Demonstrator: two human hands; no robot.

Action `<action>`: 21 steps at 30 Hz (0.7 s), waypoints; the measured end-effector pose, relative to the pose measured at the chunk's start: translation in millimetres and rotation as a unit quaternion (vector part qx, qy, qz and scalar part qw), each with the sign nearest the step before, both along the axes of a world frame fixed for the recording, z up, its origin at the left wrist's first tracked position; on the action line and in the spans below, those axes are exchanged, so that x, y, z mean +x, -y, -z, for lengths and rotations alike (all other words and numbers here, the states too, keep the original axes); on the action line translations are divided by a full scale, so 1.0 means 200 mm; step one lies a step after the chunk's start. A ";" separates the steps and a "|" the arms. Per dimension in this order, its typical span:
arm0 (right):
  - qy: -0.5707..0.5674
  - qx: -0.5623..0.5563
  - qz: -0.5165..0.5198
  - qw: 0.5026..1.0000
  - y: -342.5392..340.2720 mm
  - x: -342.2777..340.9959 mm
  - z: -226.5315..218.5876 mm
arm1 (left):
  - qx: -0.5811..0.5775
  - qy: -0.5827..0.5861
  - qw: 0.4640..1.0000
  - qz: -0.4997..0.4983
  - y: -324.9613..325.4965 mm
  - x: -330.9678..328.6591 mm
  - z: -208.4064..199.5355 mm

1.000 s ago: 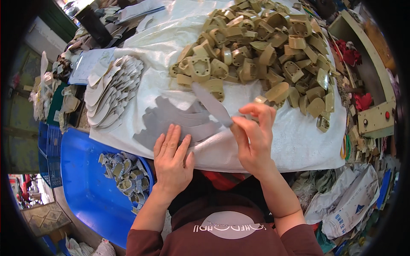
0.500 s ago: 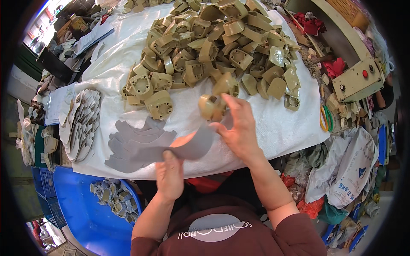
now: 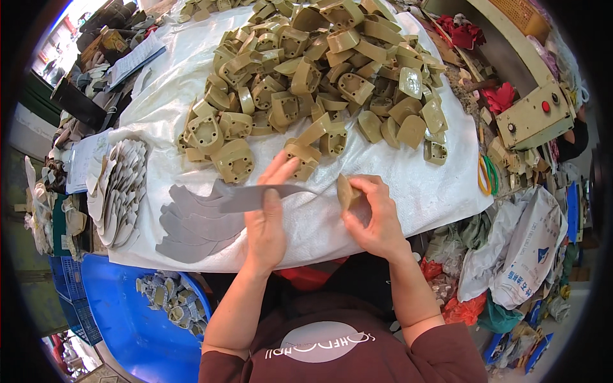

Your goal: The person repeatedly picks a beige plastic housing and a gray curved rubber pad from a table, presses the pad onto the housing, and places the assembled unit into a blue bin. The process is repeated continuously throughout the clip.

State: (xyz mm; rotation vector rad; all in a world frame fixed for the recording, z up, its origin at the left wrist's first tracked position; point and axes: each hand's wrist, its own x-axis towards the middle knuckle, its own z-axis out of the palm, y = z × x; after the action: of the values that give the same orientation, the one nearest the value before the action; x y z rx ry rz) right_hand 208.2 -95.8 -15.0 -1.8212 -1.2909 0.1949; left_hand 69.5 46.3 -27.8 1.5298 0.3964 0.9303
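My left hand (image 3: 265, 228) grips a thin grey cut piece of sheet material (image 3: 241, 198) between thumb and fingers, seen nearly edge-on. In my right hand (image 3: 378, 222) is an olive-tan shoe heel (image 3: 345, 191), pinched by thumb and fingers and lifted just off the white sheet (image 3: 408, 191). The tip of the grey piece points towards that heel, with a small gap between. More grey pieces (image 3: 195, 226) lie fanned out and overlapping left of my left hand. Just beyond my left fingertips stand loose heels (image 3: 304, 163) at the near edge of a large heap of heels (image 3: 306, 76).
A stack of pale curved pieces (image 3: 118, 195) stands at the left. Below it sits a blue tub (image 3: 121, 313) holding several patterned heels (image 3: 172, 297). A control box with a red button (image 3: 536, 118) is at the right, above plastic bags (image 3: 517, 255).
My right hand has come nearer and a little right, now with a heel in it. My left hand has moved up and right, turning the grey piece from its broad face to its edge.
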 end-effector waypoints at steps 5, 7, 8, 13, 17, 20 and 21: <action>0.109 0.011 0.050 0.993 -0.01 -0.02 -0.02 | -0.212 0.066 0.975 -0.018 0.06 -0.10 -0.07; 0.100 -0.006 0.043 0.994 0.00 -0.03 -0.04 | -0.267 0.073 0.961 -0.009 0.08 -0.16 -0.07; 0.044 -0.006 0.031 0.999 0.02 -0.02 -0.02 | -0.284 0.070 0.956 -0.006 0.10 -0.18 -0.10; -0.196 0.199 -0.088 0.956 0.02 -0.19 -0.16 | -0.338 0.082 0.937 -0.014 0.20 -0.27 -0.08; -0.090 0.252 -0.122 0.956 -0.06 -0.32 -0.13 | -0.364 0.094 0.926 0.029 0.28 -0.27 -0.13; -0.003 0.294 -0.112 0.949 -0.10 -0.33 -0.07 | -0.362 0.112 0.923 0.067 0.29 -0.28 -0.15; -0.007 0.292 -0.108 0.950 -0.09 -0.34 -0.06 | -0.375 0.100 0.918 0.077 0.29 -0.29 -0.17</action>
State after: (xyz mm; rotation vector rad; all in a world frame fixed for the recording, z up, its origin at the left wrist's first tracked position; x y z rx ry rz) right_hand 140.3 -77.4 -2.4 -1.1756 -1.3585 -0.0571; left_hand 10.9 -11.5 6.8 0.7415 0.4138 0.6828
